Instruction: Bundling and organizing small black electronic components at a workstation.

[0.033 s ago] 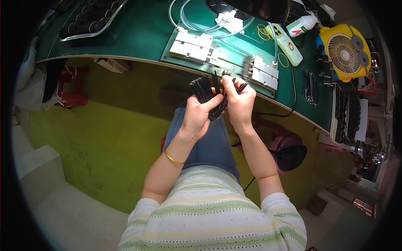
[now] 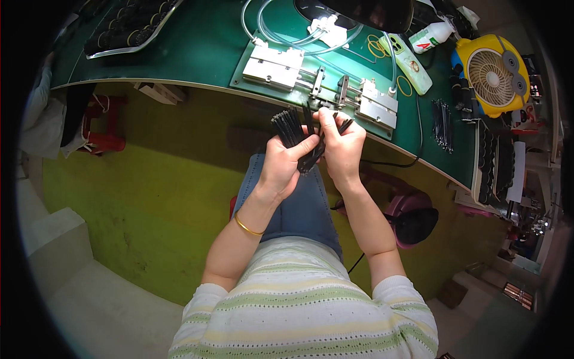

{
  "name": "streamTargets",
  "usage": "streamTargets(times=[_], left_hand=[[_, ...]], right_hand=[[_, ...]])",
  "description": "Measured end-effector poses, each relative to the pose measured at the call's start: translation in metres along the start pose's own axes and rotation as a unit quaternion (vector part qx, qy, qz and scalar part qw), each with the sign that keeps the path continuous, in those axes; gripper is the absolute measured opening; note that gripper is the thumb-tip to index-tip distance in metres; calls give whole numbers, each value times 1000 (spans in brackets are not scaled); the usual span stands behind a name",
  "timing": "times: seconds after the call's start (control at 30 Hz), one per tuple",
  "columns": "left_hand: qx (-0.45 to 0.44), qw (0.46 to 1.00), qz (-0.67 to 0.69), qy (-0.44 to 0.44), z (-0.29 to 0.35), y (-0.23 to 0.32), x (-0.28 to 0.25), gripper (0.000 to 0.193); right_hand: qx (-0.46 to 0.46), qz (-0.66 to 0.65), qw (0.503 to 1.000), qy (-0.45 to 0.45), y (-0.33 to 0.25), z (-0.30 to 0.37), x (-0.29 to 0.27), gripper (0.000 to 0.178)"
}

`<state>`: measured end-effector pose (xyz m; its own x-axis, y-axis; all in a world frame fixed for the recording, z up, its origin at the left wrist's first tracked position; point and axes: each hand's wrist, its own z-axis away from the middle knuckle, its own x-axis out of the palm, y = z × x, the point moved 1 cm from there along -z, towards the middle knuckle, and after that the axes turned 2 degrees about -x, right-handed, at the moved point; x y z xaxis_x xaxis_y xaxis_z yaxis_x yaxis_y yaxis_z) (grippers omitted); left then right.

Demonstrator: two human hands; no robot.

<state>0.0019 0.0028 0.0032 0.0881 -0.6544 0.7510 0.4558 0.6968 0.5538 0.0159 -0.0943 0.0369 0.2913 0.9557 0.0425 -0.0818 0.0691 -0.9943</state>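
In front of the bench edge, my left hand [image 2: 283,163] is closed around a bundle of thin black rods [image 2: 287,127], their ends fanned upward. My right hand [image 2: 343,145] presses close beside it, thumb and fingers pinched on a few more thin black rods [image 2: 346,125]. Fingers hide where the two groups meet. Just beyond my fingertips stands a metal clamping fixture, with a left cylinder block [image 2: 272,66] and a right cylinder block [image 2: 377,104]. Between the blocks, a left jaw plate [image 2: 318,80] and a right jaw plate [image 2: 342,90] face each other with a gap.
On the green bench [image 2: 197,51] are looped clear hoses [image 2: 263,27], a phone [image 2: 406,64], a white bottle [image 2: 431,37] and a yellow fan [image 2: 491,75]. More black rods [image 2: 442,124] lie at right. A tray [image 2: 133,45] of black coils sits far left. A dark lamp head [image 2: 376,13] overhangs.
The fixture's two jaw plates, blurred and farther apart before, have moved toward each other and now show sharply. My hands and the rods have hardly moved.
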Motion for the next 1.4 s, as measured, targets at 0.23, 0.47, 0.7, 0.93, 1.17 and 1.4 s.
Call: streamTargets(times=[0.23, 0.47, 0.7, 0.93, 1.17, 1.4], left_hand=[[-2, 1000, -11, 12, -4, 1, -2, 13], [-1, 1000, -5, 15, -7, 1, -1, 15], [-8, 1000, -2, -10, -4, 5, 2, 13], [-29, 999, -30, -12, 2, 8, -5, 11], [-23, 999, -33, -3, 5, 5, -5, 11], [-7, 1000, -13, -11, 1, 0, -6, 13]], right_hand=[[4, -14, 1000, 6, 3, -3, 1, 17], [27, -33, 999, 20, 7, -8, 0, 18], [56, -54, 997, 17, 5, -8, -1, 18], [-7, -43, 999, -18, 5, -3, -1, 19], [-29, -2, 999, -23, 2, 1, -1, 17], [0, 2, 1000, -14, 0, 0, -3, 16]])
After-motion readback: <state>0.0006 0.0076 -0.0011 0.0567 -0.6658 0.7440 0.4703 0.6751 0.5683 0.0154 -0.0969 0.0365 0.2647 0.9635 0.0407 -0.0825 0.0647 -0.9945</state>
